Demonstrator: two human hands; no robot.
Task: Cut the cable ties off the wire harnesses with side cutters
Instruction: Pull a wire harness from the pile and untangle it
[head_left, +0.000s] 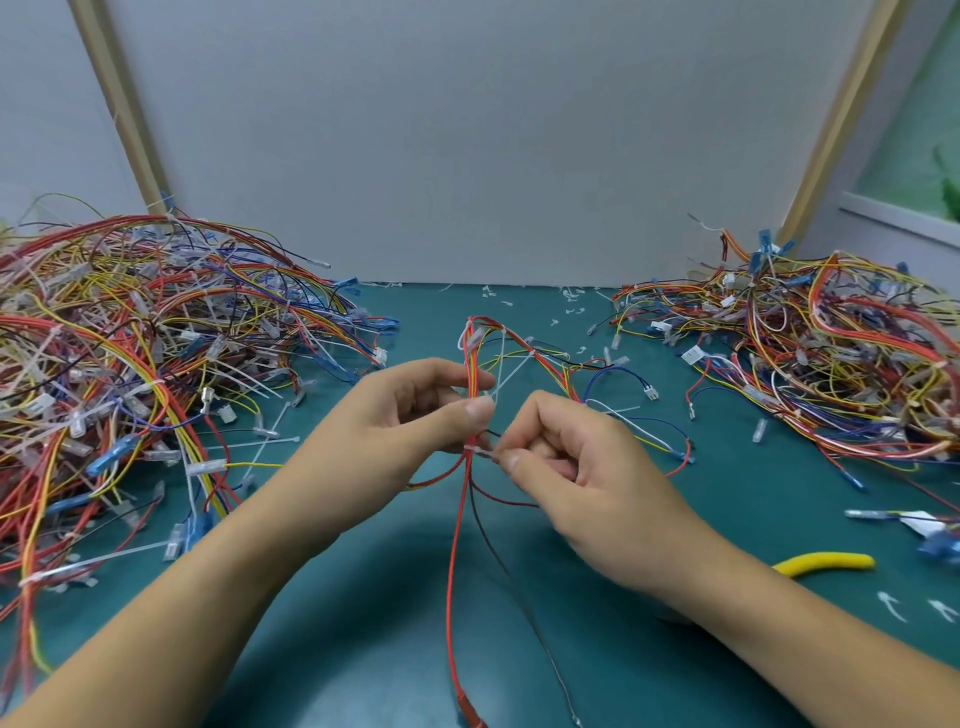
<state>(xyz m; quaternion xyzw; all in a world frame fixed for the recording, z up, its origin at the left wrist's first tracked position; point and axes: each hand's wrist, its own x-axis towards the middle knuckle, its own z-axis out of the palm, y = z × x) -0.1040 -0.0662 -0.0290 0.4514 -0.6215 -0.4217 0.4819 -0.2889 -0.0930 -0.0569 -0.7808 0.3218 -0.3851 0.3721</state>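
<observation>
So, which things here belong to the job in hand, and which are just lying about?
In the job: harness, gripped by left hand; its white cable tie, pinched by right hand; side cutters, on the mat.
Lying about: left wire pile; right wire pile; cut tie scraps.

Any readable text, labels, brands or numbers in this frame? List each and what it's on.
No legible text anywhere in the head view.
white tag on a loose wire at the right edge: blurred, no print can be made out.
white connector: too small to read any marking.
side cutters, yellow handle: no brand shows.
wire harness: no label visible.
</observation>
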